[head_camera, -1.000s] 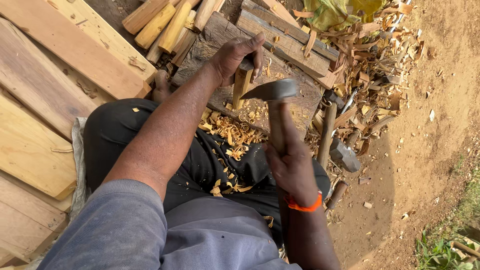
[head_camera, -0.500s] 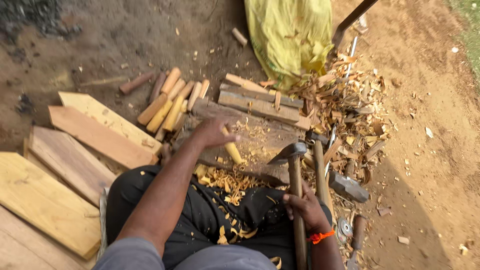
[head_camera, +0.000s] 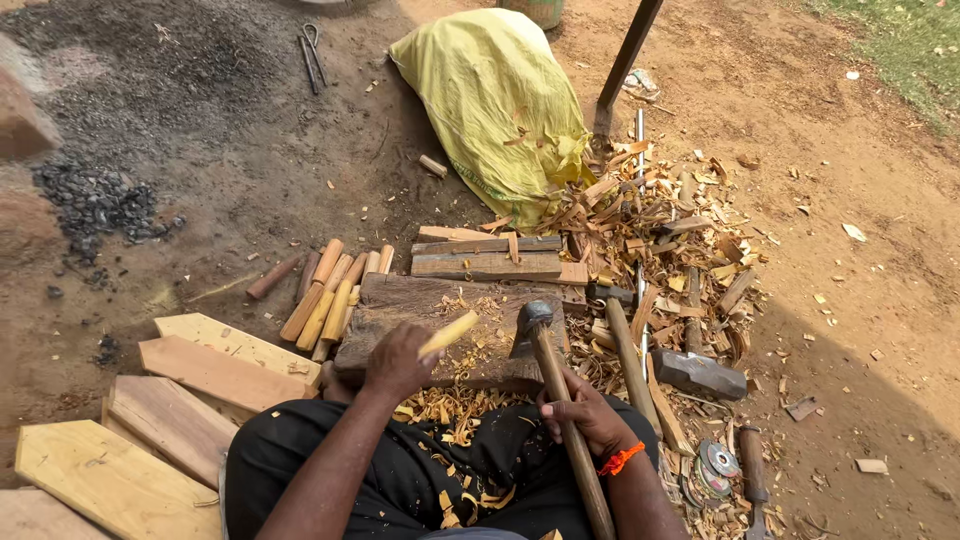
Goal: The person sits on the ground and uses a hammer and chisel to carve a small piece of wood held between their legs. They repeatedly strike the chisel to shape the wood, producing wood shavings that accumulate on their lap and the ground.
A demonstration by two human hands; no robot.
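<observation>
The person sits behind a dark, worn chopping block [head_camera: 440,320] lying on the dirt. The left hand [head_camera: 398,362] is closed around the lower end of a pale, partly shaped wooden stick [head_camera: 447,333], which slants up and away over the near edge of the block. The right hand [head_camera: 585,412], with an orange band at the wrist, is wrapped tight around the long wooden handle of an adze-like hewing tool [head_camera: 548,370]; its dark metal head rests at the right end of the block, just beside the stick.

The stick looks light, stiff and dry, so it probably needs a firm hold low down, well clear of the end that gets cut. The tool looks head-heavy; the hold around mid-handle seems to suit short, controlled strokes.

Left of the block lies a row of similar rounded stick blanks [head_camera: 330,290], and further left, flat planks [head_camera: 215,365]. Beyond the block sit short timber offcuts [head_camera: 487,258] and a yellow sack [head_camera: 495,100]. To the right of the block, a heap of wood shavings [head_camera: 660,230] holds a spare hammer [head_camera: 697,372]. Curled shavings also cover the person's lap [head_camera: 455,440].
</observation>
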